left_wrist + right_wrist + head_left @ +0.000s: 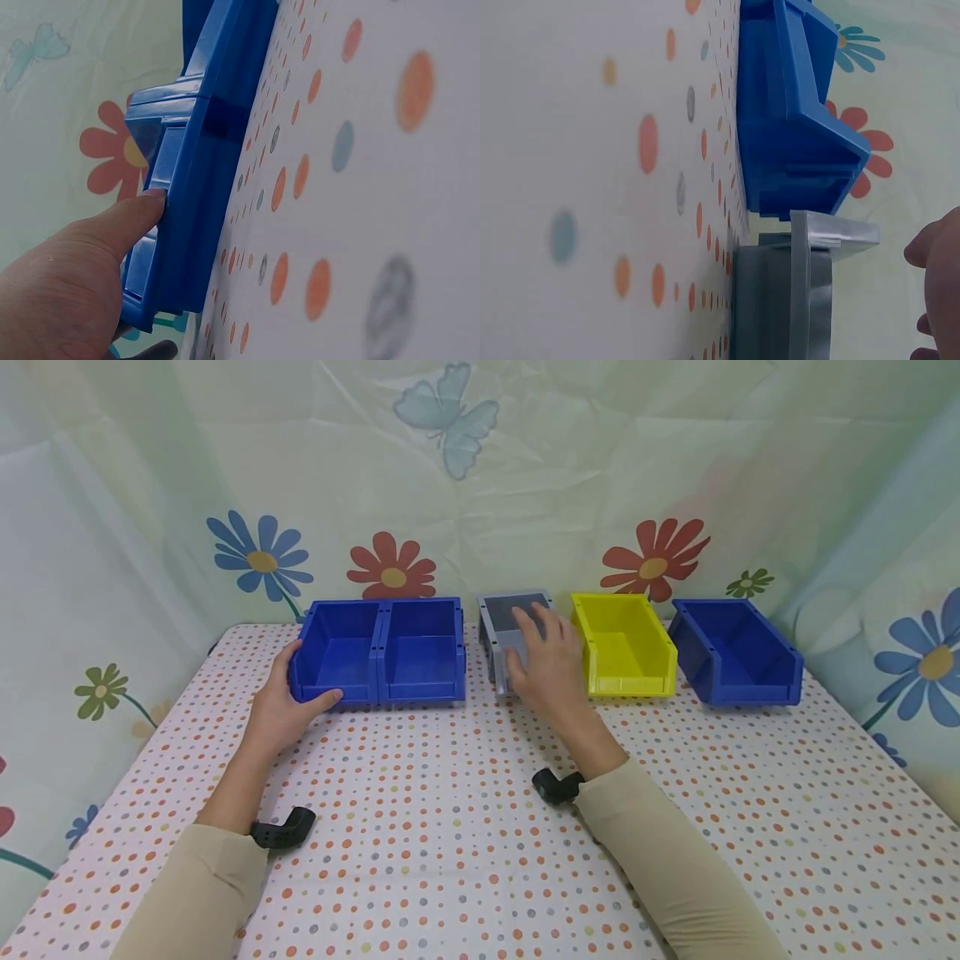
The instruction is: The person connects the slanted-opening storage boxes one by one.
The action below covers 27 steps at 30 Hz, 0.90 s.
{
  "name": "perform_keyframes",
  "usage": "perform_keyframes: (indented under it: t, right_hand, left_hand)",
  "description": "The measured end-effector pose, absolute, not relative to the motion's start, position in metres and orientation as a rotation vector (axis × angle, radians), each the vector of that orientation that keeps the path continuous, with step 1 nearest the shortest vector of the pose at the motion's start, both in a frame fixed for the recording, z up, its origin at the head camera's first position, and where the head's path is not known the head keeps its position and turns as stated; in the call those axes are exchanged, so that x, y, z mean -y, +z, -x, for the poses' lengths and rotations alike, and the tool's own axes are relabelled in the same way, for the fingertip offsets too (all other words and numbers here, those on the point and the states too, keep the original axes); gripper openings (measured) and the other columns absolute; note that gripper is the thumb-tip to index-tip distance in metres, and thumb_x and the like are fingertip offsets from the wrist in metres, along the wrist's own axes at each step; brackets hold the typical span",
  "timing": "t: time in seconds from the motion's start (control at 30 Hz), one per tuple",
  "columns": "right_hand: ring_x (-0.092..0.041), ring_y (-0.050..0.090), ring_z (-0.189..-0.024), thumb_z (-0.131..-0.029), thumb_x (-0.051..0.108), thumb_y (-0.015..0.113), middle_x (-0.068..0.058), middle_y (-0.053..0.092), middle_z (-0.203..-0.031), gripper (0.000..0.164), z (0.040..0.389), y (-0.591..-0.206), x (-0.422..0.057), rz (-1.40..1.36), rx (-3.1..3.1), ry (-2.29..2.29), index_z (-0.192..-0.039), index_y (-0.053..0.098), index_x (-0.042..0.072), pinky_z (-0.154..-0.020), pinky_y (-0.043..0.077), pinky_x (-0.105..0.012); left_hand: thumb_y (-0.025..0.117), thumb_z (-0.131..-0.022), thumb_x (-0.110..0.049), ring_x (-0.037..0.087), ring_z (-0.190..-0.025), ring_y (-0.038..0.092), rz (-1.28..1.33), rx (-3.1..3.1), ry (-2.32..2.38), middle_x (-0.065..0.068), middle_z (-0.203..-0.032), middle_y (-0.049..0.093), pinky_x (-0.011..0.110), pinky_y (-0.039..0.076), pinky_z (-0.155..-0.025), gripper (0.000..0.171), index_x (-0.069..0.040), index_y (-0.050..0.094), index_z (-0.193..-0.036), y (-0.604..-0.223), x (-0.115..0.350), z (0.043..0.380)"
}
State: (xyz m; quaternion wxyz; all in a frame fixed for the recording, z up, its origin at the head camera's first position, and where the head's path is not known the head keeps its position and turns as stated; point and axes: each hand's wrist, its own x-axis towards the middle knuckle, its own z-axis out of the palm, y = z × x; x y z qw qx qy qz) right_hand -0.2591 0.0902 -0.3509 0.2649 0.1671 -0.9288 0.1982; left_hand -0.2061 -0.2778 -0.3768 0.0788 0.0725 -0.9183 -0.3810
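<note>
My left hand [279, 710] grips the outermost blue bin [337, 670] at its front left corner, fingers along the side wall. In the left wrist view, the thumb [124, 221] presses on the front lip of that bin. A second blue bin [422, 660] stands flush against its right side. Over the grey bin [504, 610] hovers my right hand [555, 668], fingers spread and slightly bent, holding nothing. The right wrist view shows its fingertips apart from the grey bin's [800, 292] rim.
Right of the grey bin stands a yellow bin [628, 652], then another blue bin [750, 664] set at an angle. A dotted cloth [435, 860] covers the table. Behind the row hangs a flowered curtain [525, 510]. Black wrist devices [285, 831] sit at both cuffs.
</note>
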Motion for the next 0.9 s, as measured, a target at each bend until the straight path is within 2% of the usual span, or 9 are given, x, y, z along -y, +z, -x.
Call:
perform_keyframes:
  t: [0.23, 0.9]
  right_hand:
    - [-0.044, 0.034, -0.147, -0.102, 0.022, 0.059, -0.023, 0.037, -0.159, 0.055, 0.264, -0.354, -0.099, -0.433, 2.540, 0.551, -0.154, 0.046, 0.006, -0.124, 0.027, -0.058]
    - [-0.048, 0.026, -0.151, -0.103, 0.023, 0.058, -0.029, 0.028, -0.162, 0.062, 0.265, -0.360, -0.102, -0.342, 2.655, 0.685, -0.158, 0.038, 0.003, -0.123, 0.030, -0.061]
  left_hand:
    - [0.075, -0.094, -0.044, 0.055, -0.152, 0.024, -0.226, 2.752, -1.134, 0.024, -0.171, 0.017, 0.073, 0.027, -0.119, 0.105, -0.027, 0.003, -0.168, -0.378, 0.278, 0.207]
    - [0.075, -0.093, -0.045, 0.055, -0.153, 0.024, -0.239, 2.757, -1.145, 0.023, -0.172, 0.016, 0.074, 0.027, -0.119, 0.106, -0.029, 0.002, -0.168, -0.378, 0.278, 0.208]
